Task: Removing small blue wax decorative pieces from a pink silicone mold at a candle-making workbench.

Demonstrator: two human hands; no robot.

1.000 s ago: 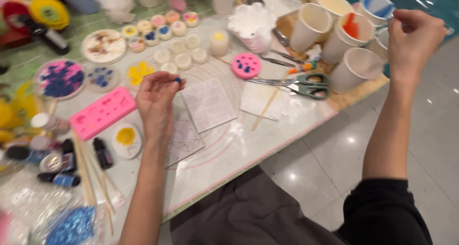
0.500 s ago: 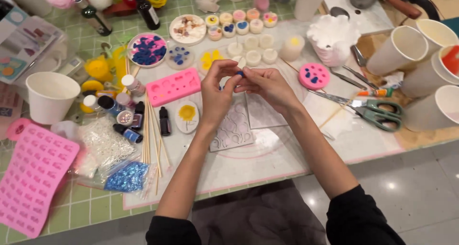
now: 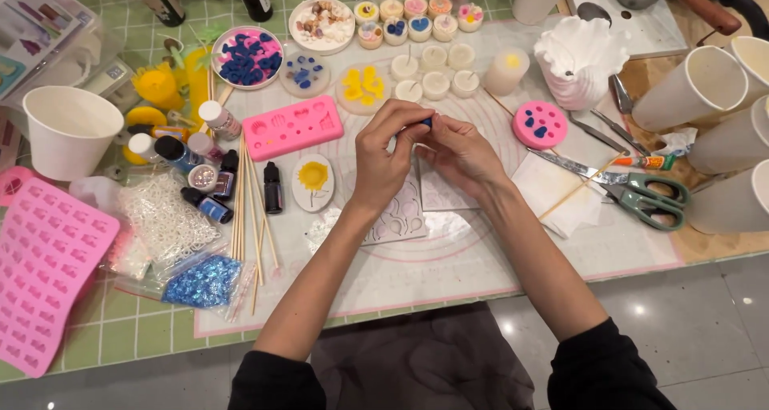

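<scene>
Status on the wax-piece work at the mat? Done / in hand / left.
Done: blue pieces fill the round dish; several small candles already carry toppings. In hand: left hand and right hand pinch a small blue piece together. Left: plain white candles look untopped.

Bare mat lies open below the hands; candles and pink mould crowd beyond.

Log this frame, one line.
left hand + right hand: pinch small blue piece | above clear mold sheet | scissors right
</scene>
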